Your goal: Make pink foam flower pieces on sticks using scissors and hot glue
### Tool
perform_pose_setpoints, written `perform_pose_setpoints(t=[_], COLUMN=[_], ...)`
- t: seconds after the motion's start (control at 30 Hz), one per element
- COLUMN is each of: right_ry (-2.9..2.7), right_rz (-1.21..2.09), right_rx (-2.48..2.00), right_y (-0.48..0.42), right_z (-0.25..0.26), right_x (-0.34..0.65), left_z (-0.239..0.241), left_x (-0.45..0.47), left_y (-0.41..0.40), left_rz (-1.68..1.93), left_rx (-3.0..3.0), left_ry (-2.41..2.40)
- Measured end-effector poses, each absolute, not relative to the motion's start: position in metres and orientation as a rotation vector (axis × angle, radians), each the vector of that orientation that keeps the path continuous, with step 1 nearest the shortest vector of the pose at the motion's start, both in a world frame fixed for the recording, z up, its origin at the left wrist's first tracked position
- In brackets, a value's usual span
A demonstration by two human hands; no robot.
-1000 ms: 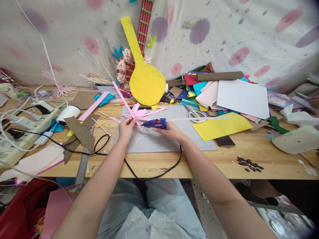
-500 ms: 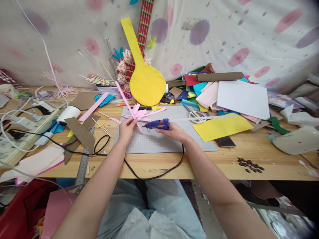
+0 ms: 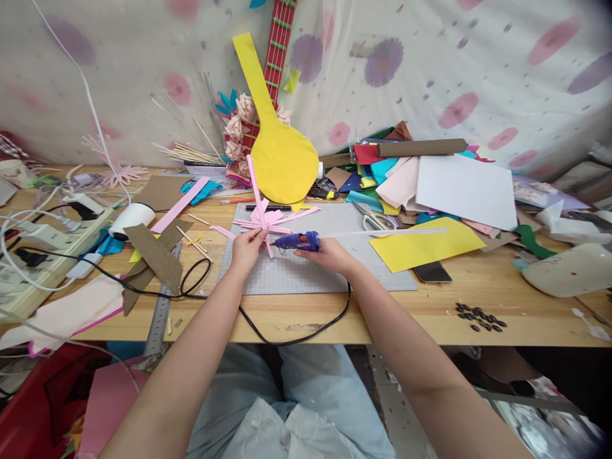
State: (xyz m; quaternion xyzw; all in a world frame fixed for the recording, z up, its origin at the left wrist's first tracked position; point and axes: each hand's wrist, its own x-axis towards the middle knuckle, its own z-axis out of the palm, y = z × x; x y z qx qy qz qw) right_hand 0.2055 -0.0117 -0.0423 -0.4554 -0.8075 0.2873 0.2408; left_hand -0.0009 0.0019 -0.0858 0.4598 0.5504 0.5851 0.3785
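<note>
My left hand (image 3: 246, 250) pinches a long pink strip (image 3: 257, 191) near its lower end; the strip stands almost upright over the grey cutting mat (image 3: 310, 271). My right hand (image 3: 327, 254) grips a blue hot glue gun (image 3: 297, 240) whose nozzle points left at the strip's lower end. Behind my hands, several pink strips (image 3: 268, 220) lie fanned out on the mat. The gun's black cord (image 3: 296, 335) loops off the table's front edge.
A yellow sheet (image 3: 421, 245), a phone (image 3: 431, 271), scissors (image 3: 370, 220) and a heap of coloured paper (image 3: 430, 178) lie to the right. Brown card pieces (image 3: 153, 255), a metal ruler (image 3: 160, 312) and power strips (image 3: 43, 236) crowd the left. A yellow paddle shape (image 3: 280, 156) leans at the back.
The pink strip in my left hand has swung from leaning left to nearly upright. The glue gun shifted slightly left towards its lower end.
</note>
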Motion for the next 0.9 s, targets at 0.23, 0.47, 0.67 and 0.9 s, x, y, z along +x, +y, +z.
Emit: perform_pose_setpoints(t=[0.23, 0.47, 0.67, 0.9], right_ry=[-2.201, -2.201, -2.250, -2.281], right_rz=[0.788, 0.765, 0.764, 0.746], right_rx=[-1.232, -1.183, -1.216, -1.227], right_y=[-0.0119, -0.0111, -0.0109, -0.0102], right_z=[-0.0412, -0.0424, -0.0440, -0.0451], right_x=[0.2052, 0.2054, 0.2067, 0.2070], left_z=[-0.0899, -0.0882, -0.0875, -0.0831], left_x=[-0.0027, -0.0023, -0.0029, -0.0014], left_y=[0.0027, 0.0017, 0.0014, -0.0008], left_rz=[1.477, 1.441, 1.437, 1.432], left_rx=[1.237, 1.272, 1.282, 1.280], left_ry=[1.415, 1.460, 1.467, 1.469])
